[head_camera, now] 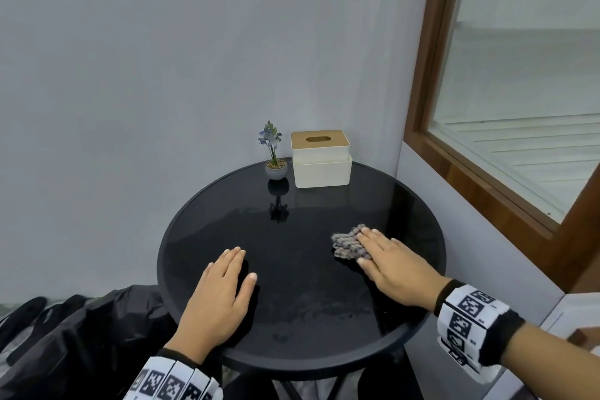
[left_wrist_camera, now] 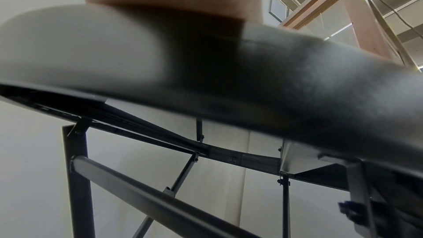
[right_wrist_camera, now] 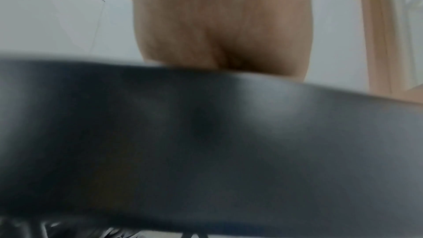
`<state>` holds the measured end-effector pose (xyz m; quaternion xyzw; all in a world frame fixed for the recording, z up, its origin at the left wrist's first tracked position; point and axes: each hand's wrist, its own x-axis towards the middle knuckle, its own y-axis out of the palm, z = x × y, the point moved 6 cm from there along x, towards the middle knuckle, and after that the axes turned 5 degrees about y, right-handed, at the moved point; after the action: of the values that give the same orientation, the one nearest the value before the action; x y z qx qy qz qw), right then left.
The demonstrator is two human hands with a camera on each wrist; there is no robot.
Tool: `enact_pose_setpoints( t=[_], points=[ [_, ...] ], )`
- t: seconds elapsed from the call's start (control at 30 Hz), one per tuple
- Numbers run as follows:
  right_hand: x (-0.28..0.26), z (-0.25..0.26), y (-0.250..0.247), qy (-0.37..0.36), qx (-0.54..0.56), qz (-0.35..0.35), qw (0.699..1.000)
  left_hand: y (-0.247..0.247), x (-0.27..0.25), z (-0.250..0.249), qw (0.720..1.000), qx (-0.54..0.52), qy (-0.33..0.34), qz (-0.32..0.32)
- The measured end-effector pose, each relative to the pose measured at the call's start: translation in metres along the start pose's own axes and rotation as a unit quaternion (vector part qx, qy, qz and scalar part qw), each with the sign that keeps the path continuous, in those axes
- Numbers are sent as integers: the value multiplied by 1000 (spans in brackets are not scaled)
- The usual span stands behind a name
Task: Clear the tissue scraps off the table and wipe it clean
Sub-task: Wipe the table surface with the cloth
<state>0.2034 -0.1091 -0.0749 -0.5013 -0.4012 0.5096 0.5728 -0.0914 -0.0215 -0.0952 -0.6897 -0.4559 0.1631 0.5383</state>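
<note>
Round black table (head_camera: pixel 201 214) shows no tissue scraps, apparently; flat right hand (head_camera: pixel 394 265) presses cloth (head_camera: pixel 347 242) mid-wipe, left hand (head_camera: pixel 220 299) lies spread flat.

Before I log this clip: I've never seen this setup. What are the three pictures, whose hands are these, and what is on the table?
No machine here: a person works with bare hands, wearing patterned wristbands. The head view comes from a camera on the person's head, looking down at a round black table. The other two come from cameras on the wrists; both sit low at the table's edge, so they show mostly its blurred rim, the frame below and a bit of palm.

The right hand lies flat, fingers straight, pressing a grey cloth onto the tabletop; no grip round it, just pressure. The left hand rests flat on the glass, holding nothing.

At the back stand a small potted plant and a white tissue box with a wooden lid. A black bag sits beside the table on the left. I see no tissue scraps on the tabletop.
</note>
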Motion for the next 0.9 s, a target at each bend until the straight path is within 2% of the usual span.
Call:
enact_pose_setpoints(
  t=[0.23, 0.37, 0.53, 0.7, 0.77, 0.83, 0.9],
  points=[
    [2, -49, -4, 135, 11, -18, 991, 1, -1, -11, 1000, 8, 10, 1],
    [3, -27, 1, 164, 21, -30, 986, 1, -3, -10, 1000, 10, 11, -8],
    [-9, 52, 16, 77, 11, -41, 996, -2, -3, -14, 1000, -5, 8, -7],
    [-27, 128, 33, -38, 20, 6, 999, -3, -2, -9, 998, -62, -6, -22],
    [-37, 146, 41, -90, 16, -7, 996, -5, -2, -6, 996, -85, -12, -31],
    [-50, 154, 40, -131, 20, -62, 989, -8, -4, -3, 993, -107, -24, -40],
    [-61, 148, 40, -151, 35, -49, 987, -11, -5, -4, 992, -115, -29, -47]
  ],
)
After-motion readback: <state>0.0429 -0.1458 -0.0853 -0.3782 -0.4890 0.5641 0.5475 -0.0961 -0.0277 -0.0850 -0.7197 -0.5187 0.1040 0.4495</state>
